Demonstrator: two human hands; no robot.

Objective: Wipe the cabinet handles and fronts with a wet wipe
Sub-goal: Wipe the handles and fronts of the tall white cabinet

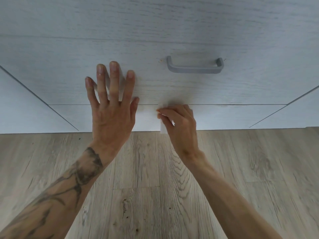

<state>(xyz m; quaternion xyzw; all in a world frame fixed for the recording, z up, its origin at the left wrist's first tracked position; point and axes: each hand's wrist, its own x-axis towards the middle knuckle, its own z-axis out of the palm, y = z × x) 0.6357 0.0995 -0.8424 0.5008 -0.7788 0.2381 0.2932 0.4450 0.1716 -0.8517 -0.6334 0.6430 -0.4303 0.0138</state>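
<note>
A pale grey wood-grain cabinet front (155,40) fills the upper half of the view, with a grey bar handle (195,66) right of centre. My left hand (110,107) lies flat on the front, fingers spread, left of the handle and holding nothing. My right hand (179,123) is closed on a white wet wipe (163,126) and presses it against the lower edge of the front, below and left of the handle. Most of the wipe is hidden inside the fist; one corner hangs down.
A thin plinth panel (233,116) runs under the cabinet front, down to the light wood-look floor (155,187). Neighbouring cabinet fronts (20,104) angle away at the left and right edges. Both forearms reach in from the bottom; the left one is tattooed.
</note>
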